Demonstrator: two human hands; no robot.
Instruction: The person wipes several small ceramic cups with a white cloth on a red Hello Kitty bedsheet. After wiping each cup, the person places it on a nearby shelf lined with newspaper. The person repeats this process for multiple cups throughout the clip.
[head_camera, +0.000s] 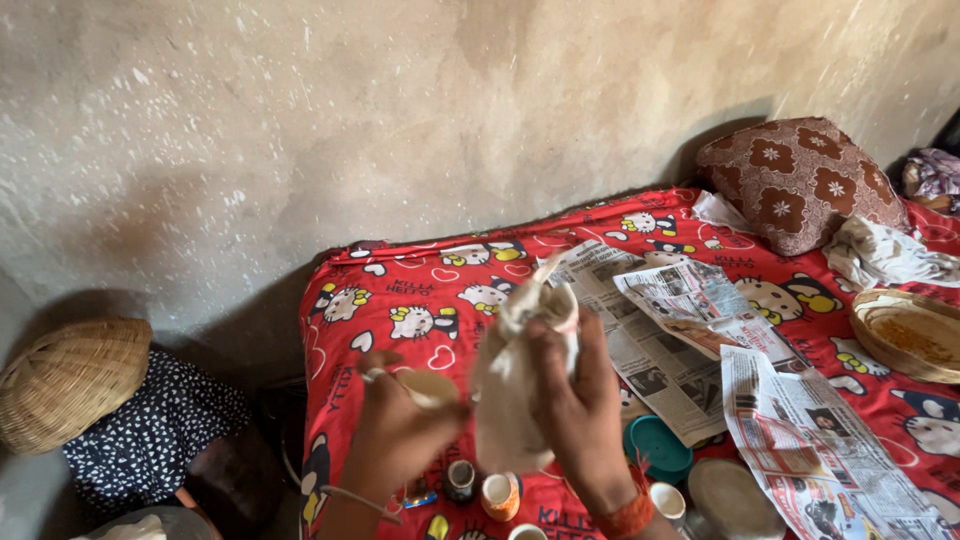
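Item: cloth bundle (520, 385), off-white, crumpled, gathered to a twisted top. Your right hand (575, 410) is clamping it upright, raised above the red sheet (400, 270). Your left hand (400, 425), just beside it, is pinching a small pale cup (428, 385). Below both hands, little pots (498, 495) are standing open; newspapers (690, 330) are lying to the right. Progress: seemingly midway, bundle in hand.

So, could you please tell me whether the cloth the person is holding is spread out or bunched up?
Bunched up. The cloth is gathered into an upright bundle in the right hand, its top twisted to a point.
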